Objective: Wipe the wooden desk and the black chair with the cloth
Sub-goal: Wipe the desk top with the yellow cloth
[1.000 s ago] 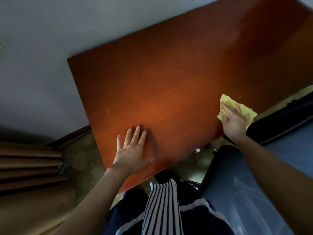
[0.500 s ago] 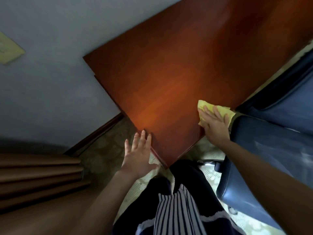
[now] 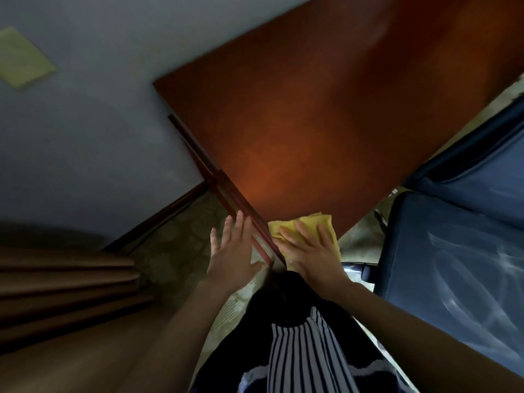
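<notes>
Yellow cloth [image 3: 312, 221] under flat right hand [image 3: 310, 255], desk [image 3: 326, 123] corner

A grey-blue wall [image 3: 93, 123] fills the far left, dim in the low light. A pale yellow-green sheet of paper [image 3: 24, 59] lies flat on it at the upper left, too blurred to tell whether it carries writing. Where the wall meets the floor runs a dark wooden skirting board [image 3: 158, 219], slanting up from the left toward the middle. The floor [image 3: 181, 245] beside it has a greenish covering with a faint rounded pattern. On the near left is a brown curtain [image 3: 65, 285] in several long pleats, one below another, their ends near the skirting board.
</notes>
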`<move>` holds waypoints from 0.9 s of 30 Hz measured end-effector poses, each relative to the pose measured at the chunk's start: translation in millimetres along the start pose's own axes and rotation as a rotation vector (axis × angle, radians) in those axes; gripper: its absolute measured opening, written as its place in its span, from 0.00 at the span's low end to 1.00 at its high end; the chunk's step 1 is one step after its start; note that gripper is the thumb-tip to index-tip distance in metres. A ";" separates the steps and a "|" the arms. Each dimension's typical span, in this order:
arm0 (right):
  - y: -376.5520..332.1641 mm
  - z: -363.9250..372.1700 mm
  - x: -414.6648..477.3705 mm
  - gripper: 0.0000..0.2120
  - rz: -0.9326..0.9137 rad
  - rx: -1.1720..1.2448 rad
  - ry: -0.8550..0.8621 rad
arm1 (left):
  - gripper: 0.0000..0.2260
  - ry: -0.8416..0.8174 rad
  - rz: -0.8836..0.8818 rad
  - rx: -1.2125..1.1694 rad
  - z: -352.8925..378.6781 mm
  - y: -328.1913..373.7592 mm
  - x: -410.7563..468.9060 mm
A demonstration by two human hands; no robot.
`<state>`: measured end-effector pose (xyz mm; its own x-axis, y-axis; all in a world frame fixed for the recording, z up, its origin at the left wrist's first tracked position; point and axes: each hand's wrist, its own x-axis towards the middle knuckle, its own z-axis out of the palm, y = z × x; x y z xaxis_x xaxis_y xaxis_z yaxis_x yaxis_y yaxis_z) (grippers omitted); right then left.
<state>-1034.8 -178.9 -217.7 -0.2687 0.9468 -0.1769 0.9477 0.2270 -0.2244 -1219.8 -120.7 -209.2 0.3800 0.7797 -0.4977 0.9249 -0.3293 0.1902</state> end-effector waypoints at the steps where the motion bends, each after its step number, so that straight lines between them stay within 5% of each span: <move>1: 4.7 -0.4 7.9 0.23 -0.028 0.000 -0.027 | 0.44 0.003 -0.011 -0.012 -0.4 -2.4 0.7; 10: 23.7 -20.2 127.2 0.22 -0.267 -0.015 -0.152 | 0.42 -0.028 -0.187 -0.166 -18.8 -19.5 11.9; 17: 8.5 -34.3 191.0 0.23 -0.228 -0.020 -0.209 | 0.42 0.011 -0.275 -0.204 -44.4 -19.5 31.8; 27: 33.7 -26.1 154.4 0.23 -0.212 -0.021 -0.024 | 0.42 0.006 -0.244 -0.143 -64.4 -4.6 54.7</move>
<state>-1039.8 -19.2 -227.6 -0.4664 0.8717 -0.1502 0.8727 0.4257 -0.2390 -1202.3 -42.2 -182.8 0.1451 0.8303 -0.5382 0.9817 -0.0531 0.1827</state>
